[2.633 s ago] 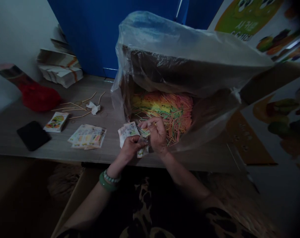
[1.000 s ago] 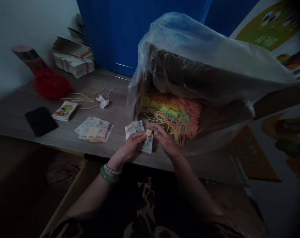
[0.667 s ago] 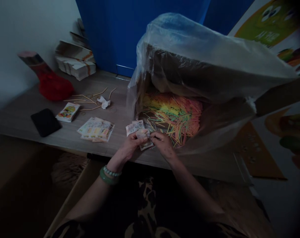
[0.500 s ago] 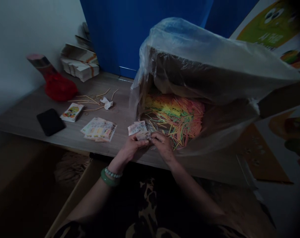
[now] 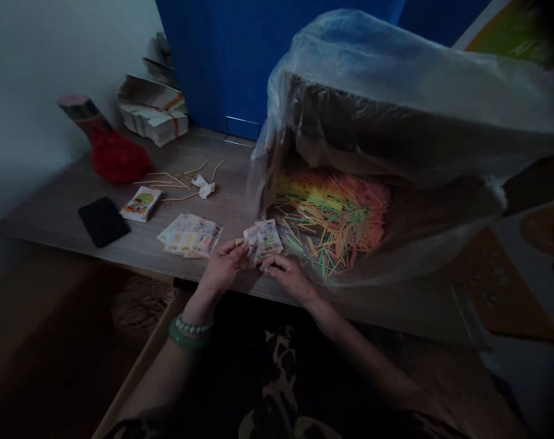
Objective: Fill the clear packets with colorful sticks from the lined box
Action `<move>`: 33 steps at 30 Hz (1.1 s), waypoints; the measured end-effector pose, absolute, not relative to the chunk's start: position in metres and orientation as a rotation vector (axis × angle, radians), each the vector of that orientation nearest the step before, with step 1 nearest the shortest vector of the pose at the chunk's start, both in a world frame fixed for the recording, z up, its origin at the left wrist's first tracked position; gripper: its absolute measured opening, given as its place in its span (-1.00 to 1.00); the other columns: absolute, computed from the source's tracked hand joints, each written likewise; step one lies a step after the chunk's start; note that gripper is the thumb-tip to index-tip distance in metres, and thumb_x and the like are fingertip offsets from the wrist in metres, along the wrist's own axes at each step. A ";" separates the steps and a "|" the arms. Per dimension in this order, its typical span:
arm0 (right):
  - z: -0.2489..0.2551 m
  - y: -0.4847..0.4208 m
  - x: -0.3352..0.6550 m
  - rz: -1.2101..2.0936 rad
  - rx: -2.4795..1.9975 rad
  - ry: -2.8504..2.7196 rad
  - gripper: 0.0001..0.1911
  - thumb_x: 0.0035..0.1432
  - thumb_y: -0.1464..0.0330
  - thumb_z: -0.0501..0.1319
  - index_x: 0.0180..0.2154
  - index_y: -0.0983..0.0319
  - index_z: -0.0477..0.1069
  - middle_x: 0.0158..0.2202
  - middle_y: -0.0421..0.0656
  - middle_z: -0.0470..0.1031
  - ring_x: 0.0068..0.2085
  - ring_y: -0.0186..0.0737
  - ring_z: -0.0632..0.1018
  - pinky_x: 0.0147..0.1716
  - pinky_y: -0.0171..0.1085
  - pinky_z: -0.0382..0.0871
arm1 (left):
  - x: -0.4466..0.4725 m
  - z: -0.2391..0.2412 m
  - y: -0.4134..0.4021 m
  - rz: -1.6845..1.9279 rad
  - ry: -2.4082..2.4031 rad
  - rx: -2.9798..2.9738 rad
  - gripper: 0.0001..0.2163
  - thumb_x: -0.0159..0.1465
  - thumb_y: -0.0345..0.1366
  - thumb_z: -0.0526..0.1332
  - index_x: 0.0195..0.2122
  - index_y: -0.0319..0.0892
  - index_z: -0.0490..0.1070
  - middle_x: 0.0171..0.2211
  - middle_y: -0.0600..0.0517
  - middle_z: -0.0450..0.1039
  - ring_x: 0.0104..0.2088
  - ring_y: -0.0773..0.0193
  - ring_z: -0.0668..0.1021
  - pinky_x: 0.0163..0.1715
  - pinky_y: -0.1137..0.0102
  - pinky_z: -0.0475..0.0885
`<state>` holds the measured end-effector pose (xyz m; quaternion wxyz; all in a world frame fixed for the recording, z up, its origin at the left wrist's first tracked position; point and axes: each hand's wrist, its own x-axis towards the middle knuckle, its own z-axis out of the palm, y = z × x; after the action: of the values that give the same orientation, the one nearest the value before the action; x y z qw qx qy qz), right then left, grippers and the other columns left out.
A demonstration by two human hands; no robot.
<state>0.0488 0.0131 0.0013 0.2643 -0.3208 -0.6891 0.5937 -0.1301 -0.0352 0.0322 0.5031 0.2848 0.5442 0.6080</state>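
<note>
Handling one small packet (image 5: 242,258) seems to be the step in hand; the left hand (image 5: 220,268) has thumb and fingers pressed together on it, at two o'clock from the palm; the right hand (image 5: 286,275) is near with curled fingers, but I cannot tell whether they grip something; loose packets (image 5: 268,236) lie at its eleven o'clock, coloured sticks (image 5: 338,210) at its one o'clock, fanned packets (image 5: 192,235) at the left hand's ten o'clock; the next move probably calls for a light, steady pinch.
</note>
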 end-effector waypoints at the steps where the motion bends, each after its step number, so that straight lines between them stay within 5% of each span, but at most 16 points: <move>1: 0.001 0.015 0.051 1.560 -0.919 -1.884 -0.88 0.13 0.34 0.14 -0.38 0.19 0.44 -0.31 -0.20 0.53 -0.29 -0.26 0.49 -0.19 -0.26 0.36 | -0.135 0.031 -0.036 1.445 1.327 0.680 -0.71 -0.01 -0.07 0.42 -0.45 -0.22 0.55 -0.48 0.05 0.47 -0.45 0.32 0.44 -0.37 0.41 0.38; 5: 0.009 0.031 0.058 1.049 -1.379 -2.023 -0.83 0.19 0.38 0.08 -0.30 0.18 0.45 -0.26 -0.16 0.54 -0.20 -0.18 0.51 -0.15 -0.22 0.35 | -0.162 0.018 -0.035 1.482 1.678 0.939 -0.70 0.18 -0.02 0.28 -0.43 -0.19 0.51 -0.46 0.03 0.43 -0.43 0.27 0.45 -0.35 0.36 0.37; 10: 0.018 0.054 0.032 0.539 -1.755 -2.319 -0.66 0.24 0.29 0.14 0.01 0.27 0.41 -0.04 0.06 0.54 0.02 0.02 0.50 0.03 -0.10 0.29 | -0.188 -0.006 -0.021 0.969 2.494 1.573 -0.73 0.31 -0.36 0.09 -0.07 -0.22 0.54 -0.25 -0.15 0.44 -0.25 0.08 0.46 -0.24 0.25 0.29; 14: 0.017 0.064 0.013 0.568 -1.824 -2.315 -0.56 0.17 0.30 0.22 0.08 0.28 0.38 0.03 0.06 0.53 0.02 -0.01 0.53 -0.03 -0.18 0.33 | -0.193 -0.015 -0.012 0.600 2.729 1.620 -0.62 0.32 -0.40 0.06 0.13 -0.25 0.43 -0.20 -0.22 0.44 -0.25 0.02 0.44 -0.28 0.23 0.23; 18: 0.014 0.068 0.015 0.621 -1.887 -2.232 -0.72 0.20 0.34 0.17 -0.05 0.19 0.48 -0.09 -0.06 0.60 -0.11 -0.12 0.59 -0.21 -0.28 0.35 | -0.193 -0.011 -0.016 0.780 2.764 1.578 -0.64 0.32 -0.30 0.10 0.11 -0.24 0.44 -0.16 -0.21 0.45 -0.21 0.01 0.44 -0.21 0.20 0.25; 23: 0.020 0.066 0.031 0.588 -1.813 -2.344 -0.66 0.36 0.33 -0.01 -0.11 0.17 0.54 -0.15 -0.05 0.61 -0.12 -0.11 0.58 -0.17 -0.23 0.34 | -0.176 0.003 -0.027 1.197 2.559 1.541 -0.71 0.31 -0.24 0.12 -0.07 -0.23 0.53 -0.12 -0.16 0.44 -0.11 0.03 0.46 -0.06 0.17 0.30; 27: 0.024 0.056 0.042 0.532 -1.571 -2.223 -0.68 0.36 0.34 0.02 -0.06 0.12 0.53 -0.01 -0.11 0.55 0.04 -0.11 0.48 0.03 -0.20 0.29 | -0.133 0.021 -0.022 1.424 1.987 1.217 -0.67 0.19 -0.12 0.28 -0.10 -0.20 0.55 -0.24 -0.05 0.51 -0.31 0.21 0.48 -0.20 0.28 0.39; 33: 0.024 0.048 0.080 1.165 -1.254 -2.033 -0.74 0.31 0.33 0.07 -0.32 0.19 0.52 -0.38 -0.24 0.52 -0.29 -0.28 0.51 -0.28 -0.35 0.32 | -0.082 0.036 -0.001 1.338 1.312 0.637 -0.68 -0.15 -0.18 0.49 -0.39 -0.22 0.58 -0.40 -0.01 0.59 -0.40 0.23 0.55 -0.36 0.36 0.45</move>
<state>0.0801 0.0485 0.0237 0.2395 -0.4582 -0.7427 0.4256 -0.0820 -0.0014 0.0358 0.5492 0.2689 0.5539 0.5650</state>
